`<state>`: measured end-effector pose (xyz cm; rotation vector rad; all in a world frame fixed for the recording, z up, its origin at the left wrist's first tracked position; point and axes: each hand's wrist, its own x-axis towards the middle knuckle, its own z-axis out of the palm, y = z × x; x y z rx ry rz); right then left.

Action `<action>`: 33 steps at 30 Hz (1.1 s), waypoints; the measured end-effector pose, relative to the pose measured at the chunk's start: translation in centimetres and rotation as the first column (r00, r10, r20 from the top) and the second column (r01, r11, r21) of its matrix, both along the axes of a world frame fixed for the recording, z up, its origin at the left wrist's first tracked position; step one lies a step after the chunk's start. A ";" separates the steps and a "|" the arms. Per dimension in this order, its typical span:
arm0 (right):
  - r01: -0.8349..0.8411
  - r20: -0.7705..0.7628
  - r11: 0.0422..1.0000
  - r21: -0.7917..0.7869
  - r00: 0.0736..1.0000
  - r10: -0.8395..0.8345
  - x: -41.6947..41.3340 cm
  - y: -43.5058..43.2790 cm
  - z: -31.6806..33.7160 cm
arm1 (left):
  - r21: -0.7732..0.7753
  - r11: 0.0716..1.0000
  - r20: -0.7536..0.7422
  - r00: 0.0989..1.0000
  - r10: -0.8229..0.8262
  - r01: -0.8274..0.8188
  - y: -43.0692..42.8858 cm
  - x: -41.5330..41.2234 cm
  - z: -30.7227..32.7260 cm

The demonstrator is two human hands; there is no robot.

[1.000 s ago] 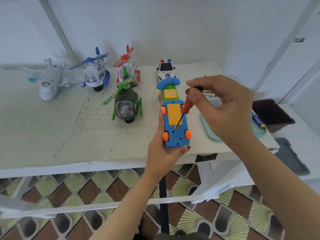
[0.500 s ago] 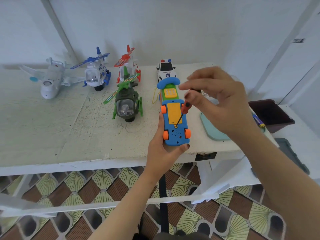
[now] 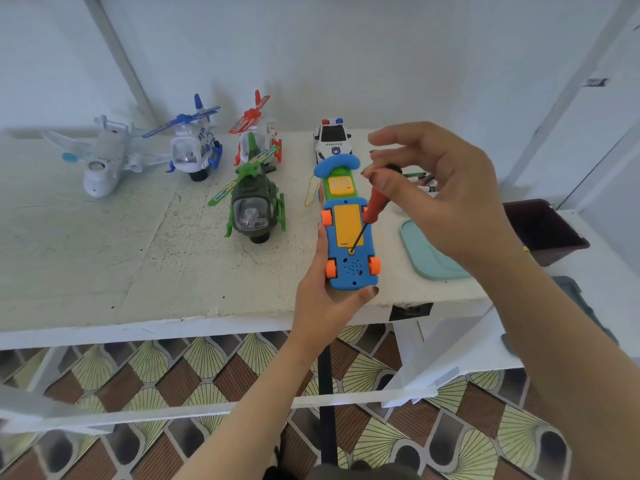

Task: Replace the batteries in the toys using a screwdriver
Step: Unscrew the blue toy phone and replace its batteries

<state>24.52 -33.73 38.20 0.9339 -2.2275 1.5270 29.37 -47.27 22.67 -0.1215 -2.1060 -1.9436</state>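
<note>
Fingers of right hand [image 3: 450, 202] have fanned out mid-twist; thumb and fingertip still pinch red-handled screwdriver [image 3: 375, 206], tip in the screw below yellow battery cover [image 3: 347, 223]. left hand [image 3: 322, 306] grips blue wheeled toy phone [image 3: 353, 271] at worn white table [image 3: 138, 254] near edge. Best to keep the tip seated and press along the shaft while turning.

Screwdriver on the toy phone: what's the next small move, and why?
Probably twist the screwdriver to unscrew: its tip sits in the tab of the yellow cover, the cover lies closed, and the left hand grips the toy phone.
</note>
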 end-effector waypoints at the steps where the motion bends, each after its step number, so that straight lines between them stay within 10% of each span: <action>1: -0.011 0.014 1.000 0.002 1.000 0.011 -0.1 0.1 -0.1 | 0.007 1.000 -0.001 1.000 -0.001 0.001 0.1 0.0 0.0; 33: 0.063 -0.111 0.995 0.074 0.992 -0.055 0.1 -1.0 -0.6 | -0.038 0.999 0.024 0.999 0.033 -0.032 -0.3 -0.1 -0.5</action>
